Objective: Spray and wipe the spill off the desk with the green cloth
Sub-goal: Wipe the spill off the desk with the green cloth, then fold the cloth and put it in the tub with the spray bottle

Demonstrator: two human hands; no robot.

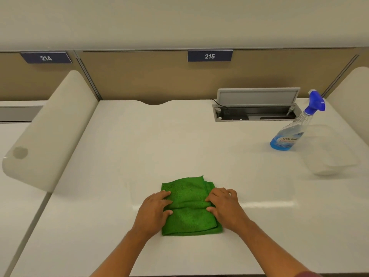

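Note:
A folded green cloth [189, 204] lies flat on the white desk [139, 146], near its front edge. My left hand [153, 210] rests on the cloth's left side, fingers spread over a fold. My right hand [225, 206] presses on the cloth's right side in the same way. A clear spray bottle [293, 128] with blue liquid and a blue trigger head stands at the far right, well away from both hands. A faint wet sheen shows on the desk to the right of the cloth; no distinct spill is visible.
An open cable hatch [255, 112] with a raised grey lid sits at the back right. A clear plastic container [331, 154] stands beside the bottle. Rounded white dividers [54, 126] flank the desk. A beige panel labelled 215 runs behind.

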